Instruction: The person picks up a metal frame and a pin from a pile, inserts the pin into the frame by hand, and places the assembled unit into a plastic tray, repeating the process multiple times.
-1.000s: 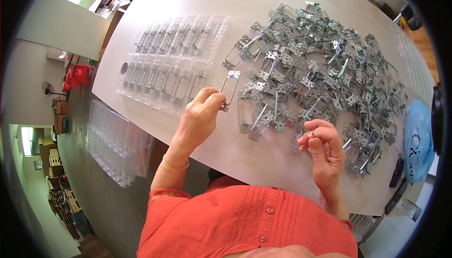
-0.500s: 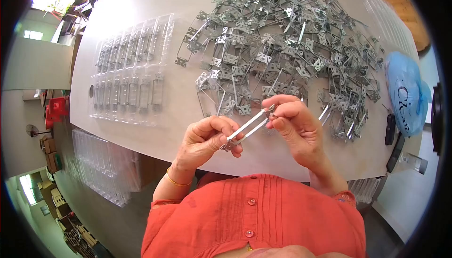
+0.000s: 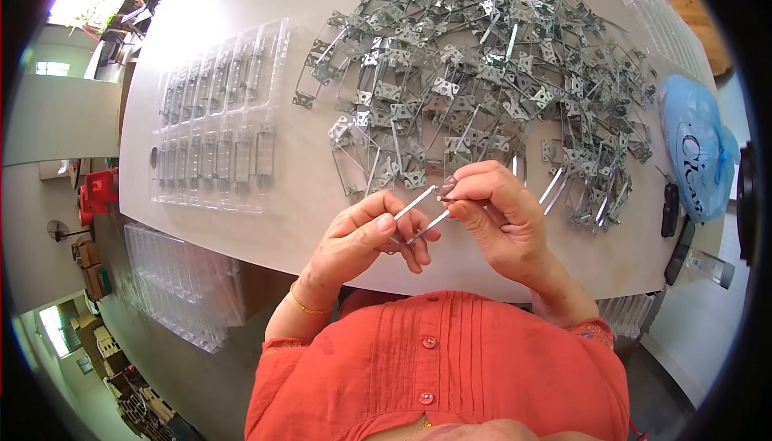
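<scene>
Between my two hands, above the table's front part, is a metal bracket frame [image 3: 416,202] with two thin parallel bars and a small plate at each end. My left hand [image 3: 363,233] is closed on its lower left end, thumb on top, so that plate is mostly hidden. At the upper right end, the fingertips of my right hand [image 3: 500,213] pinch the other plate. Just beyond my hands, a large tangled pile of similar metal brackets [image 3: 450,87] spreads over the table.
A clear plastic tray [image 3: 215,123] holding two rows of brackets lies at the left of the table [image 3: 297,192]. Stacked clear trays [image 3: 181,280] sit below the left edge. At the right are a blue plastic bag [image 3: 693,151] and a black-handled tool [image 3: 670,209].
The bracket frame has moved slightly left and turned a little in my hands. My right hand has shifted left, and more left-hand fingers now extend under the frame.
</scene>
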Demonstrator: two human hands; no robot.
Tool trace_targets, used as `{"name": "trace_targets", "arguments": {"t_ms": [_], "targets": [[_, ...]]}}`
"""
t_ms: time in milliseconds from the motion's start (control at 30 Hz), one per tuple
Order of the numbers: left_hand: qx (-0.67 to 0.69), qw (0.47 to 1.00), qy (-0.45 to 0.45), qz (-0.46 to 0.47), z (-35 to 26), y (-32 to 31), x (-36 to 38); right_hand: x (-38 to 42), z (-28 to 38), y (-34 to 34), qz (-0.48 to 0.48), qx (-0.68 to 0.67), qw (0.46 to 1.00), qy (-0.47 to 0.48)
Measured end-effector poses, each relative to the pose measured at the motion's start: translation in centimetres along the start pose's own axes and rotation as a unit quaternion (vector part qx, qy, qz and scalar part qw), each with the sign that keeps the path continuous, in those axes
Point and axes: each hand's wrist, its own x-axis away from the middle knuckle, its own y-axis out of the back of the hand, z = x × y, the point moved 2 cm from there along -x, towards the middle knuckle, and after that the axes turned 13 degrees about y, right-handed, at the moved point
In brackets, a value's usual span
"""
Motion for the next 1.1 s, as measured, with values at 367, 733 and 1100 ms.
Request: {"name": "trace_targets", "arguments": {"t_ms": [367, 733, 1100], "targets": [[-0.017, 0.997, -0.05, -0.061, 0.1, 0.3, 0.4, 0.2, 0.5, 0.2, -0.05, 0.011, 0.995, -0.082], [-0.375, 0.906, -0.146, -0.132, -1.3, -0.6, 1.1, 0.2, 0.9, 0.0, -0.008, 0.056, 0.995, -0.08], [-0.513, 0.823, -0.192, -0.153, -1.7, -1.6, 1.3, -0.2, 1.0, -0.2, 0.034, -0.105, 0.974, -0.196]]}}
